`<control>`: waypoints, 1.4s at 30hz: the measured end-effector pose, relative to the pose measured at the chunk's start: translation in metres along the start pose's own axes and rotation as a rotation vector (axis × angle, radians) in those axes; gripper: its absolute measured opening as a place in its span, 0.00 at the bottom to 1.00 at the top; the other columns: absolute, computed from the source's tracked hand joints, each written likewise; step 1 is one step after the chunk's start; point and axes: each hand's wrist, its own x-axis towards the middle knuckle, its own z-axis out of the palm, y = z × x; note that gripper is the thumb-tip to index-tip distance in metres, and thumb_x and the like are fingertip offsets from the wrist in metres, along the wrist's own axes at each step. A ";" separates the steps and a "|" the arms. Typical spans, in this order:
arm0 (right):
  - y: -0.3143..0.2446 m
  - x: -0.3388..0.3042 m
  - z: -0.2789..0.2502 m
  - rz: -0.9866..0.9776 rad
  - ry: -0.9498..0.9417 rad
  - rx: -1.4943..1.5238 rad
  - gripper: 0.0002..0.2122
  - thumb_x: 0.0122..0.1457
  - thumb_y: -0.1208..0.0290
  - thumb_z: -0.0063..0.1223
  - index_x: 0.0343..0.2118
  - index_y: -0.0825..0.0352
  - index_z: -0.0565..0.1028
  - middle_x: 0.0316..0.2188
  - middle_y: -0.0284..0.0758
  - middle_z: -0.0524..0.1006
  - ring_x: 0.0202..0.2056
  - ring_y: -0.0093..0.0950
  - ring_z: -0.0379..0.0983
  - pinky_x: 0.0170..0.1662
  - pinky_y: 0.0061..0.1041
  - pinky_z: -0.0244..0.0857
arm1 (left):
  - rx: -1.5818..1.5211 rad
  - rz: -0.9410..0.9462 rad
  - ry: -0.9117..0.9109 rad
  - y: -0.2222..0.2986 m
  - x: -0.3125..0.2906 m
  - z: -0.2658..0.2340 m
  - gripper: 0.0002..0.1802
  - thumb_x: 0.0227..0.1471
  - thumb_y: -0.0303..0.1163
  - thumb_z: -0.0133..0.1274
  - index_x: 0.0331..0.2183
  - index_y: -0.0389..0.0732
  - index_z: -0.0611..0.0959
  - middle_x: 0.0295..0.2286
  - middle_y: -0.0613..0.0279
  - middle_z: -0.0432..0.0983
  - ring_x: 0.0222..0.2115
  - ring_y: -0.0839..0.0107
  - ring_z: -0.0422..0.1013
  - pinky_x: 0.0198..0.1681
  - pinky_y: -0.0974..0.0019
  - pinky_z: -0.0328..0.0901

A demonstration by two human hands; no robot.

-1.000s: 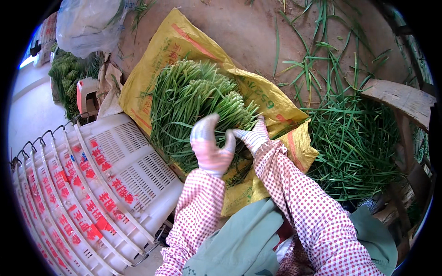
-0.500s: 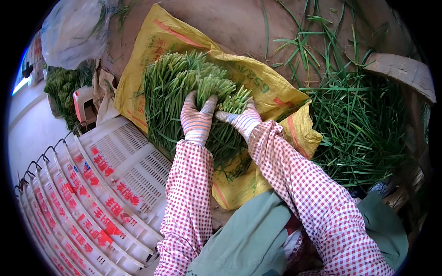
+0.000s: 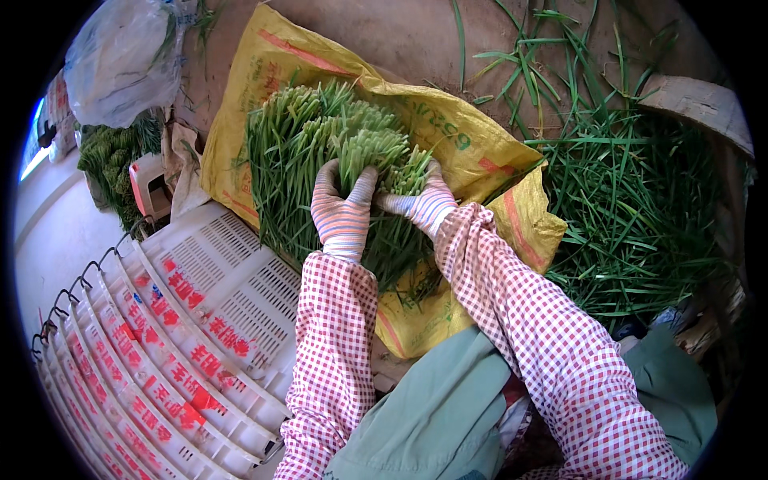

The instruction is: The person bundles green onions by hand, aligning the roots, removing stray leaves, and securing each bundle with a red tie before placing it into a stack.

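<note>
A large heap of green chives lies on a yellow woven sack, pale cut ends facing up and away. My left hand, in a striped knit glove, is curled round a bunch of chives at the heap's near side, thumb and fingers apart on either side of it. My right hand, gloved alike, grips a smaller bunch of chives just to the right. Some fingertips are hidden among the stalks. The two thumbs are close together.
Stacked white plastic crates with red markings stand at left. Loose green leaves are heaped at right under a curved board. More greens, a red-and-white plastic jug and a clear plastic bag sit at upper left.
Both hands stay at the chives with nearly the same grip. The left hand has shifted very slightly toward me; the whole view has moved a little.
</note>
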 end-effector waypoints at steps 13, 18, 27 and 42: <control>-0.056 -0.090 -0.058 -0.146 -0.097 0.043 0.41 0.32 0.81 0.70 0.54 0.62 0.60 0.47 0.32 0.71 0.48 0.28 0.68 0.52 0.32 0.63 | 0.257 0.119 0.091 0.002 -0.003 -0.019 0.27 0.37 0.32 0.65 0.40 0.32 0.75 0.36 0.52 0.75 0.35 0.66 0.71 0.41 0.65 0.65; -0.073 -0.084 -0.116 -0.094 -0.146 0.054 0.44 0.32 0.79 0.71 0.57 0.62 0.58 0.49 0.33 0.69 0.51 0.29 0.65 0.54 0.33 0.62 | 0.593 0.756 0.124 0.015 -0.046 -0.003 0.36 0.34 0.33 0.67 0.46 0.33 0.72 0.44 0.48 0.70 0.46 0.53 0.66 0.53 0.58 0.59; -0.081 -0.084 -0.107 -0.026 -0.236 0.020 0.44 0.39 0.77 0.69 0.60 0.64 0.52 0.53 0.35 0.66 0.53 0.30 0.63 0.56 0.31 0.59 | 0.587 0.444 -0.674 0.013 -0.055 0.078 0.76 0.08 0.42 0.75 0.60 0.37 0.50 0.54 0.46 0.57 0.53 0.54 0.58 0.58 0.59 0.52; -0.104 -0.068 -0.103 -0.057 0.193 0.030 0.17 0.59 0.55 0.47 0.39 0.67 0.75 0.34 0.31 0.75 0.34 0.22 0.71 0.41 0.25 0.67 | 0.233 0.285 -0.719 -0.006 -0.050 0.068 0.68 0.23 0.39 0.73 0.60 0.38 0.48 0.53 0.49 0.57 0.55 0.59 0.55 0.60 0.60 0.48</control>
